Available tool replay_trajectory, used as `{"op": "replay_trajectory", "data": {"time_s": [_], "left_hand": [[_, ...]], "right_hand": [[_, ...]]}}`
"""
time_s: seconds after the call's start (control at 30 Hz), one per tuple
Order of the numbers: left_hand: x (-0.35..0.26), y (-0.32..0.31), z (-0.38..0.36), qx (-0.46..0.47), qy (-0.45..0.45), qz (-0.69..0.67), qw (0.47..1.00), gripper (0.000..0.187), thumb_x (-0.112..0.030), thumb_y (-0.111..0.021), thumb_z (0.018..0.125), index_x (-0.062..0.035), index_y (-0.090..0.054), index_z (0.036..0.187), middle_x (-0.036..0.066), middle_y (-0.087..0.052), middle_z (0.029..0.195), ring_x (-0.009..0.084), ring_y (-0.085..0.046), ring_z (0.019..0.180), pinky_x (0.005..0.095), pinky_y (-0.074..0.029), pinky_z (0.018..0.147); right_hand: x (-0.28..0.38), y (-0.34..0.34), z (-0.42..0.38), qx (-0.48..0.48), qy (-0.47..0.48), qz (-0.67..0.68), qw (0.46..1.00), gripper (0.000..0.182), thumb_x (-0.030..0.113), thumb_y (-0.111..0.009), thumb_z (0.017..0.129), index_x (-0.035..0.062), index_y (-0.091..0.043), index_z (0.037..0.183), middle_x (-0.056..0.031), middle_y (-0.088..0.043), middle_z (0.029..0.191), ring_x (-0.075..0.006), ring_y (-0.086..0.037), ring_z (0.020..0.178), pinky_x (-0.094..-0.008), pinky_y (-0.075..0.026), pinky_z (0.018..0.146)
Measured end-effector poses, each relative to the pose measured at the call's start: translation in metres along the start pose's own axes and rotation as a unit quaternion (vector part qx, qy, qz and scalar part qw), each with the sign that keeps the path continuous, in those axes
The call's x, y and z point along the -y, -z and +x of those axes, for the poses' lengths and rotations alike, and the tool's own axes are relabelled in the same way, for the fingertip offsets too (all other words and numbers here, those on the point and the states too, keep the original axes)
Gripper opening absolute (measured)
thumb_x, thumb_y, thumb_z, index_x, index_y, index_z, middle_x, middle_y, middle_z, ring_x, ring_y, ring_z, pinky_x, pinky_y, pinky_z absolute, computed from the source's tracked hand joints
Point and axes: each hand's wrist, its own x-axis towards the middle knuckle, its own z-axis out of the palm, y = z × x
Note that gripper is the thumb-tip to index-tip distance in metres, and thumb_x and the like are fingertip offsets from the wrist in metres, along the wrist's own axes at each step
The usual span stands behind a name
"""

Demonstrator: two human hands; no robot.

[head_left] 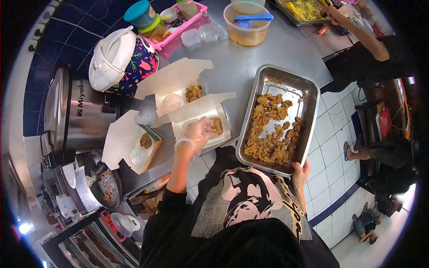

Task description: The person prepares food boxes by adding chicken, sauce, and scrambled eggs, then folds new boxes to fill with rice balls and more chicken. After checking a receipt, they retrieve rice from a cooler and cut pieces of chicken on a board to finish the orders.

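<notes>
My left hand, in a clear plastic glove, reaches into an open white carton food box. Its fingers are bent together beside a brown fried piece; the fingertips are hidden. My right hand grips the near right corner of a steel tray, thumb over the rim. Brown fried pieces lie spread over the tray's bottom. Behind the left hand, a second open box holds a pale rounded portion and brown food. A third open box stands further left with similar contents.
A Miyako cooker and a flowered rice container stand left. A pink basket and a plastic tub are at the back. A stone mortar sits lower left. Another person's arm reaches over a yellow-food tray.
</notes>
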Motion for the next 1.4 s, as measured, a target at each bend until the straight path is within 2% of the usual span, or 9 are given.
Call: {"op": "replay_trajectory", "data": {"time_s": [0.27, 0.4, 0.6, 0.67, 0.73, 1.0, 1.07, 1.17, 1.4], "left_hand": [[0.035, -0.029, 0.009, -0.158, -0.143, 0.205, 0.955, 0.024, 0.003, -0.057, 0.067, -0.009, -0.063, 0.086, 0.015, -0.064, 0.079, 0.0321, -0.06, 0.077, 0.0403, -0.047, 0.07], [0.016, -0.021, 0.006, -0.048, -0.015, 0.067, 0.996, 0.025, -0.004, -0.052, 0.077, -0.0132, -0.063, 0.096, 0.013, -0.06, 0.101, 0.0312, -0.056, 0.096, 0.0421, -0.045, 0.084], [-0.024, -0.011, 0.0, -0.01, -0.006, 0.298, 0.955, 0.029, -0.003, -0.05, 0.077, -0.0113, -0.058, 0.104, 0.014, -0.058, 0.102, 0.032, -0.054, 0.098, 0.0418, -0.044, 0.085], [-0.059, -0.011, 0.003, -0.21, -0.3, 0.209, 0.907, 0.031, 0.0, -0.051, 0.074, -0.0092, -0.056, 0.104, 0.012, -0.059, 0.099, 0.0311, -0.054, 0.094, 0.0412, -0.045, 0.082], [-0.097, -0.027, 0.017, -0.237, -0.347, 0.253, 0.871, 0.015, -0.012, -0.056, 0.076, -0.0138, -0.06, 0.091, 0.009, -0.06, 0.09, 0.0242, -0.057, 0.09, 0.0395, -0.046, 0.077], [-0.151, -0.044, 0.04, 0.156, -0.246, 0.387, 0.875, 0.018, -0.014, -0.052, 0.078, -0.0146, -0.059, 0.094, 0.006, -0.062, 0.089, 0.0223, -0.053, 0.096, 0.0422, -0.031, 0.088], [-0.148, -0.045, 0.044, 0.17, -0.237, 0.399, 0.869, 0.019, -0.015, -0.052, 0.079, -0.0148, -0.059, 0.096, 0.007, -0.061, 0.093, 0.0234, -0.053, 0.096, 0.0438, -0.032, 0.087], [-0.135, -0.049, 0.061, -0.072, -0.271, 0.311, 0.908, 0.024, -0.017, -0.051, 0.081, -0.0168, -0.056, 0.104, 0.005, -0.06, 0.1, 0.0235, -0.053, 0.099, 0.0463, -0.033, 0.091], [-0.169, -0.058, 0.114, 0.049, -0.323, 0.397, 0.858, 0.031, -0.013, -0.062, 0.072, -0.0138, -0.057, 0.102, 0.007, -0.06, 0.1, 0.0218, -0.053, 0.102, 0.0481, -0.032, 0.091]], "right_hand": [[-0.009, 0.001, 0.003, -0.005, 0.007, 0.005, 1.0, 0.036, -0.003, -0.046, 0.069, -0.0052, -0.052, 0.104, -0.0047, -0.058, 0.086, -0.0118, -0.052, 0.072, -0.0228, -0.042, 0.064], [-0.003, 0.001, 0.005, -0.001, 0.012, 0.0, 1.0, 0.037, -0.003, -0.046, 0.069, -0.0052, -0.052, 0.105, -0.0047, -0.058, 0.086, -0.0118, -0.052, 0.073, -0.0227, -0.042, 0.065], [-0.003, 0.004, 0.007, 0.005, 0.015, -0.005, 1.0, 0.037, -0.003, -0.046, 0.069, -0.0059, -0.052, 0.105, -0.0048, -0.058, 0.087, -0.0114, -0.051, 0.074, -0.022, -0.042, 0.065], [-0.008, 0.01, 0.008, 0.028, 0.017, -0.039, 0.999, 0.047, -0.005, -0.045, 0.067, -0.0063, -0.049, 0.114, -0.0069, -0.058, 0.095, -0.0133, -0.053, 0.08, -0.0236, -0.043, 0.071], [-0.008, 0.008, 0.007, 0.022, 0.008, -0.016, 1.0, 0.047, -0.004, -0.045, 0.067, -0.0065, -0.049, 0.114, -0.0065, -0.058, 0.095, -0.0131, -0.052, 0.08, -0.0231, -0.042, 0.071], [-0.003, 0.001, 0.003, 0.023, -0.001, -0.002, 1.0, 0.045, -0.004, -0.044, 0.067, -0.007, -0.05, 0.112, -0.0059, -0.058, 0.093, -0.0124, -0.051, 0.081, -0.023, -0.042, 0.073], [-0.015, 0.009, 0.007, 0.017, 0.005, -0.003, 1.0, 0.045, -0.004, -0.044, 0.067, -0.0073, -0.05, 0.111, -0.0063, -0.058, 0.094, -0.0123, -0.052, 0.082, -0.0231, -0.041, 0.074], [-0.003, 0.004, 0.008, 0.015, 0.006, 0.011, 1.0, 0.044, -0.004, -0.044, 0.067, -0.0074, -0.051, 0.11, -0.0062, -0.058, 0.094, -0.0117, -0.051, 0.082, -0.023, -0.041, 0.074], [-0.002, 0.005, 0.006, 0.036, 0.013, -0.016, 0.999, 0.04, -0.003, -0.044, 0.07, -0.0042, -0.05, 0.11, -0.0048, -0.056, 0.09, -0.0114, -0.051, 0.076, -0.0222, -0.042, 0.067]]}}
